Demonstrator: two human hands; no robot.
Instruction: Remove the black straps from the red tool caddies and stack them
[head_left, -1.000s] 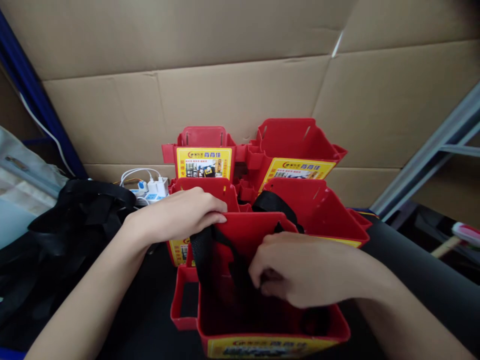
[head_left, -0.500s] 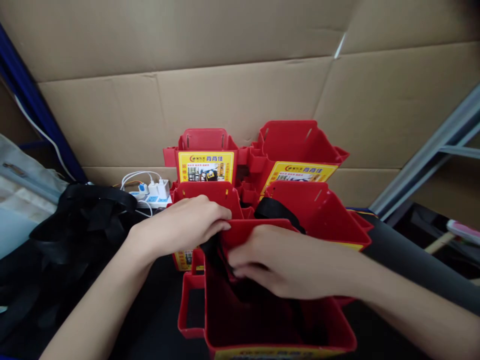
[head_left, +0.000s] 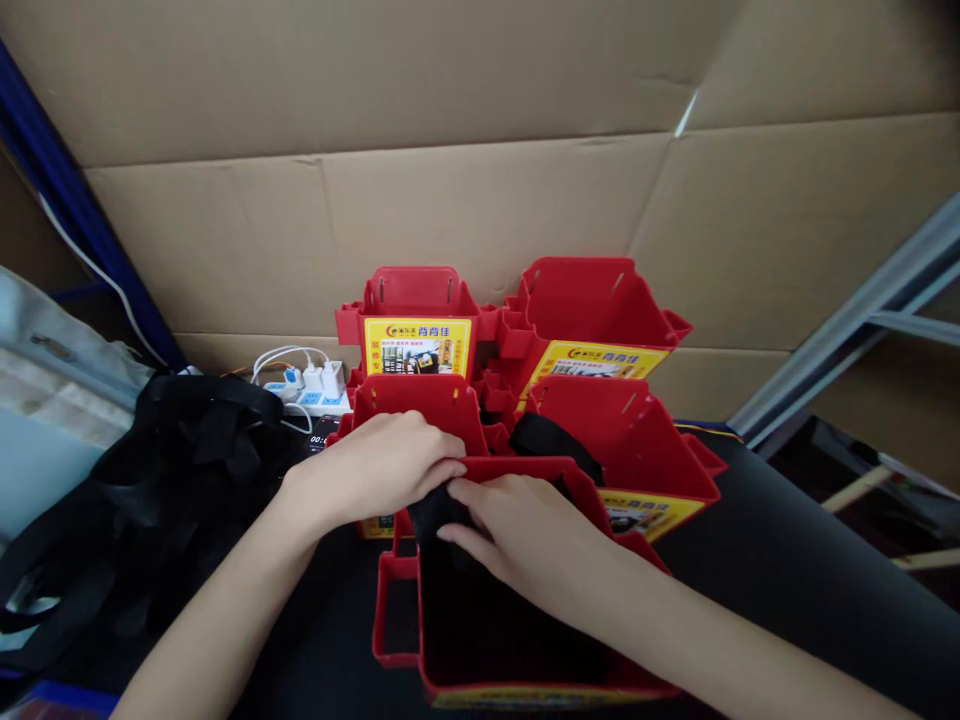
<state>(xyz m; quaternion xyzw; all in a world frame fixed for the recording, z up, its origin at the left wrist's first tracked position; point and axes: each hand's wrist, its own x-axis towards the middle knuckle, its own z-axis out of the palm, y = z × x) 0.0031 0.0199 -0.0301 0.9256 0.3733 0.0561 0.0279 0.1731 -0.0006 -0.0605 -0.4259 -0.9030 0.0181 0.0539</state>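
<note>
The nearest red plastic box (head_left: 421, 625) stands with its mouth towards me and a square loop on its left side. At the left end of its back wall a black webbing strap (head_left: 431, 515) comes over the inside. My left hand (head_left: 390, 455) is closed behind that wall's rim, its fingertips pinching the strap at the corner. Inside the wall my right hand (head_left: 525, 525) has thumb and fingers closed on the same strap. The box's dark inside is partly covered by my right forearm, and the fingers hide the slot area.
Behind stand several similar red boxes (head_left: 577, 300) with yellow labels; one has a black strap loop (head_left: 555, 445) in it. A heap of black straps (head_left: 187, 480) lies to the left. A power strip (head_left: 315, 400) with plugs and a phone (head_left: 324, 432) are behind it. Cardboard (head_left: 480, 210) lines the back.
My right hand has come up and left from inside the box to the strap at the corner, close to my left hand. The left hand stays at the rim. The view has shifted slightly.
</note>
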